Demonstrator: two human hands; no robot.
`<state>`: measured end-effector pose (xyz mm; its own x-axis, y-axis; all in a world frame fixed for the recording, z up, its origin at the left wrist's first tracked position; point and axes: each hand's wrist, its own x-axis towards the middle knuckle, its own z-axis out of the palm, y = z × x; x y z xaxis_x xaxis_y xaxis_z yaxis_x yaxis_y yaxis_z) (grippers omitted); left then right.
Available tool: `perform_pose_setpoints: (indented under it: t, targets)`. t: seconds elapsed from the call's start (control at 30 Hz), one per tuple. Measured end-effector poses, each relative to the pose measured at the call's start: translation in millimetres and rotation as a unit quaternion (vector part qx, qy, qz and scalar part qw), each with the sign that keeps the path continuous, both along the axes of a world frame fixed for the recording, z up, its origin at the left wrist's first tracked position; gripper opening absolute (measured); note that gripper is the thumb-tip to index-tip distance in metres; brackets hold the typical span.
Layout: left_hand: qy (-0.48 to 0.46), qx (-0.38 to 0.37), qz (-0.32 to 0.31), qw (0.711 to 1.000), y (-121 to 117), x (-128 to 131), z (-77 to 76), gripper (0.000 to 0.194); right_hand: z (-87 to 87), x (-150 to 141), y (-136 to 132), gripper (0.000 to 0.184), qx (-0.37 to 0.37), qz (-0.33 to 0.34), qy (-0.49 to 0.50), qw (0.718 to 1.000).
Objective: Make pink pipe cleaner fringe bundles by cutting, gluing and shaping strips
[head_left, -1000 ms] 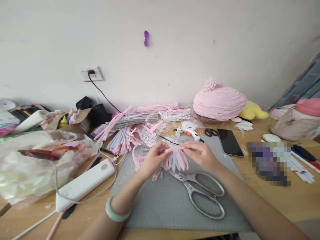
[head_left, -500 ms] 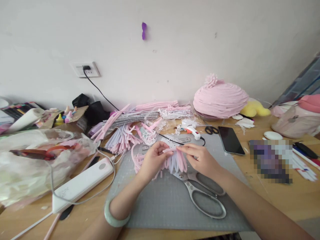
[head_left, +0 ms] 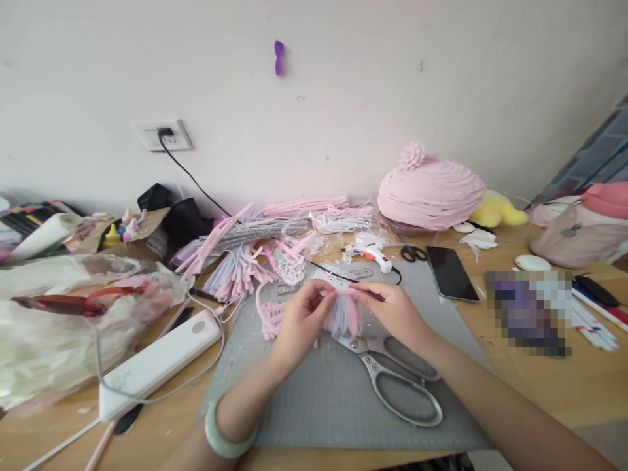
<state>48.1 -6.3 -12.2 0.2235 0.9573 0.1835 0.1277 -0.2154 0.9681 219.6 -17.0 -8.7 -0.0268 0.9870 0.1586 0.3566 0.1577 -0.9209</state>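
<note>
Both hands are held close together above the grey cutting mat, with a gap left between their fingertips. By the thumb and fingers of the left hand, one end of a pink strip is pinched; by those of the right hand, its other end is pinched in the same way. Below the strip, a pink and lilac fringe is seen hanging between the hands, over the middle of the mat.

As far as can be judged, the fringe is largely formed, since its strands are gathered in a row under the strip. Handling of the strip itself is not finished, as neither end is let go. Whether the strip is fastened to the fringe or merely laid along it cannot be told, because the join is partly covered by the fingers.

Another pink looped piece is left lying beside the left hand, and a fanned bundle of pink and lilac stems is set behind it, so material appears to be left over. The large scissors are laid on the mat in front of the fringe, held by neither hand, with their handles apart. Beyond the right hand, a white glue gun is likewise left unheld.
</note>
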Motion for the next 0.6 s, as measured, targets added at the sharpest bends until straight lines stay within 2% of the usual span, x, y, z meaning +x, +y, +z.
perform_pose_setpoints:
  t: [0.1, 0.23, 0.33, 0.47, 0.6]
  targets:
    - [-0.051, -0.028, -0.012, 0.998, -0.2, 0.8, 3.8, 0.015, 3.3, 1.1, 0.4, 0.022, -0.033, 0.009, 0.027, 0.999]
    - [-0.146, -0.100, -0.029, 0.984, -1.5, 3.1, 11.1, 0.021, 5.1, 1.9, 0.6, 0.019, -0.040, -0.011, 0.040, 0.998]
    - [-0.192, -0.142, -0.018, 0.971, -2.4, 4.7, 13.8, 0.025, 4.8, 1.7, 0.6, 0.018, -0.039, -0.027, 0.045, 0.998]
    - [-0.188, -0.167, -0.006, 0.968, -2.7, 5.7, 14.1, 0.027, 4.1, 0.5, 0.1, 0.016, -0.022, -0.046, 0.041, 0.998]
    - [-0.155, -0.148, -0.001, 0.977, -1.6, 4.1, 16.4, 0.025, 1.8, -1.4, -0.4, 0.014, 0.008, -0.053, 0.020, 0.998]
